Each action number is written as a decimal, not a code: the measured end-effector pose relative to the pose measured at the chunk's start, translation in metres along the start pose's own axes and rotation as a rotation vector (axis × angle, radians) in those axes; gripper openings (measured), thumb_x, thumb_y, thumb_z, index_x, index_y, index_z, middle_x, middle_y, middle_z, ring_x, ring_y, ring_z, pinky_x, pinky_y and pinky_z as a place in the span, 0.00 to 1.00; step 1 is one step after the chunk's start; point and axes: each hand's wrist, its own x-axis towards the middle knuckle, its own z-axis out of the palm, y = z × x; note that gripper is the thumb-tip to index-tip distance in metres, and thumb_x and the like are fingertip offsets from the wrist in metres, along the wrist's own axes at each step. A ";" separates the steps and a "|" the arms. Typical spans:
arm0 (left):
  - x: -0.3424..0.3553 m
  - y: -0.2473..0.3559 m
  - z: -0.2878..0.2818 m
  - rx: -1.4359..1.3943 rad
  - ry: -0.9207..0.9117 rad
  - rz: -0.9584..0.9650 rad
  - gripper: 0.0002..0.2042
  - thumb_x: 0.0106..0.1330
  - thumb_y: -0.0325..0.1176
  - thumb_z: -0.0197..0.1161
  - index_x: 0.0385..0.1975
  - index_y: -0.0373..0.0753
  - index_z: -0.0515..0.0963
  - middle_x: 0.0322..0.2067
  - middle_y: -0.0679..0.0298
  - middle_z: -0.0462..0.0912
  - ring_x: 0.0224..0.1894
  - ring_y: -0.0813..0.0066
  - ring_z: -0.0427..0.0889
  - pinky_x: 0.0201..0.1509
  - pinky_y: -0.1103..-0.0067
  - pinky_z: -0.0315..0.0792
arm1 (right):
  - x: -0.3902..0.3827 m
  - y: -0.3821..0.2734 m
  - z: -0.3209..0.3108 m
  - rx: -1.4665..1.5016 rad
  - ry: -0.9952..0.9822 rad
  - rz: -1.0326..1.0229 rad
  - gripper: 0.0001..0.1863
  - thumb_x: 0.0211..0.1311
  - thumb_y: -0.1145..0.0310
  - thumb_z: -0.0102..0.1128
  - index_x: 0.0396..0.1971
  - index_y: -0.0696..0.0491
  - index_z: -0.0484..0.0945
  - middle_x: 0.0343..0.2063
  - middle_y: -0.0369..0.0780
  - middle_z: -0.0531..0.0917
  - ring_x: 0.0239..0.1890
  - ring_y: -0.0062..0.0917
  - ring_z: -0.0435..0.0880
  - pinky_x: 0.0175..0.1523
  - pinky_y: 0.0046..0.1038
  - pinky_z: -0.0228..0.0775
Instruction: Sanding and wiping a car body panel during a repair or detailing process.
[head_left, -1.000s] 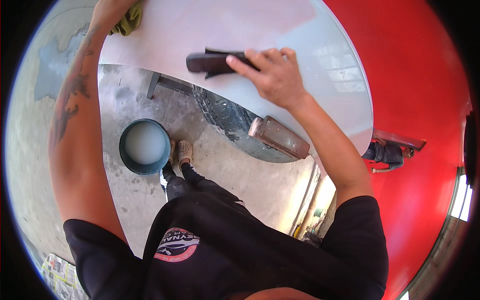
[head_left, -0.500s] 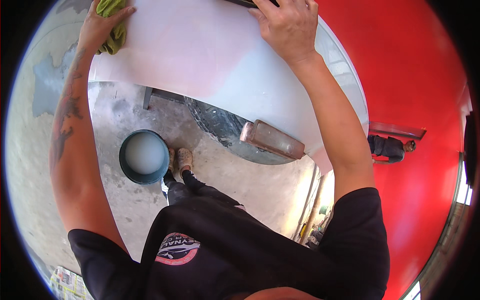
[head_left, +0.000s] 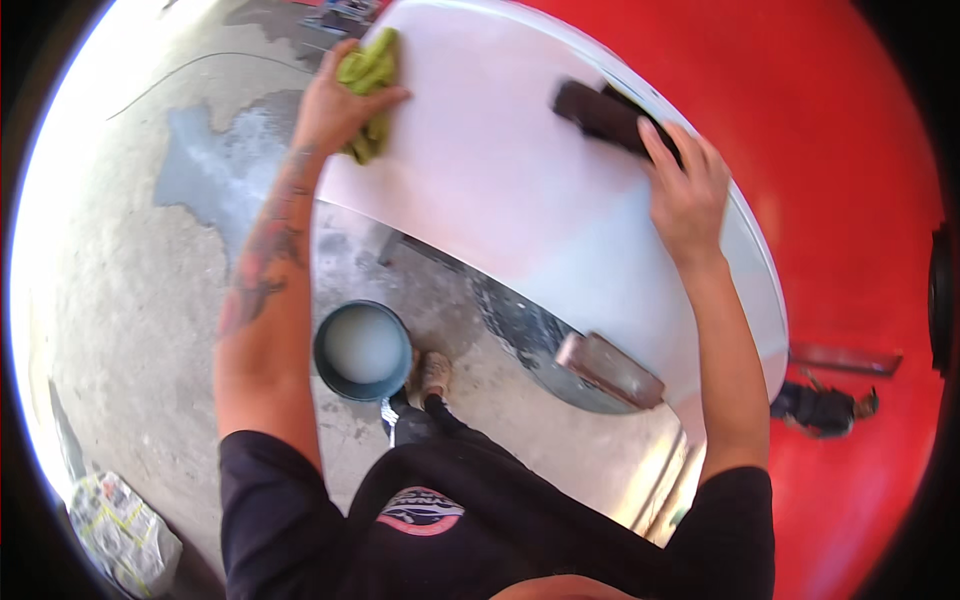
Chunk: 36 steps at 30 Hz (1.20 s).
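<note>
So the left hand (head_left: 335, 108) has a bunched-up green cloth (head_left: 372, 65) in its grip at the left edge of the big pale panel (head_left: 480, 140), upper left of the frame, thumb stretched out toward the panel. The right hand (head_left: 693, 195) is closed around one end of a dark block (head_left: 605, 118), a bit blurry, over the panel near its right edge, upper right of the frame; can't tell if it's touching. Down left of center there's a round dark bucket (head_left: 362, 391) with cloudy whitish liquid (head_left: 362, 343) in it, sitting on the concrete floor (head_left: 120, 280). A brownish boxy thing (head_left: 612, 372) is at the panel's lower edge, and a red surface (head_left: 850, 200) fills the right side.
</note>
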 end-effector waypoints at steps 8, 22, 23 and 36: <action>-0.011 0.010 0.006 -0.008 -0.055 -0.137 0.55 0.37 0.57 0.87 0.71 0.55 0.65 0.59 0.52 0.78 0.65 0.48 0.75 0.66 0.53 0.71 | -0.003 -0.003 0.007 -0.079 0.037 -0.063 0.25 0.61 0.76 0.68 0.60 0.50 0.82 0.55 0.42 0.80 0.56 0.37 0.76 0.60 0.36 0.67; -0.001 0.013 0.008 0.048 0.003 -0.026 0.52 0.43 0.56 0.86 0.70 0.45 0.67 0.54 0.46 0.83 0.58 0.49 0.83 0.62 0.62 0.77 | 0.055 -0.015 0.031 -0.056 0.068 -0.172 0.21 0.60 0.72 0.62 0.54 0.44 0.85 0.48 0.35 0.80 0.49 0.31 0.76 0.49 0.35 0.66; 0.000 0.014 0.013 0.020 -0.006 -0.023 0.52 0.43 0.56 0.85 0.70 0.46 0.67 0.54 0.46 0.83 0.57 0.49 0.83 0.62 0.62 0.77 | 0.059 -0.015 0.033 -0.056 0.075 -0.140 0.22 0.59 0.73 0.61 0.55 0.44 0.84 0.48 0.35 0.80 0.50 0.32 0.76 0.49 0.36 0.67; -0.012 0.002 0.023 0.015 0.157 0.061 0.47 0.47 0.57 0.83 0.68 0.48 0.70 0.54 0.48 0.83 0.56 0.50 0.84 0.62 0.62 0.77 | 0.102 -0.033 0.051 0.046 0.055 -0.167 0.21 0.57 0.74 0.62 0.52 0.46 0.84 0.52 0.34 0.81 0.49 0.32 0.77 0.46 0.38 0.70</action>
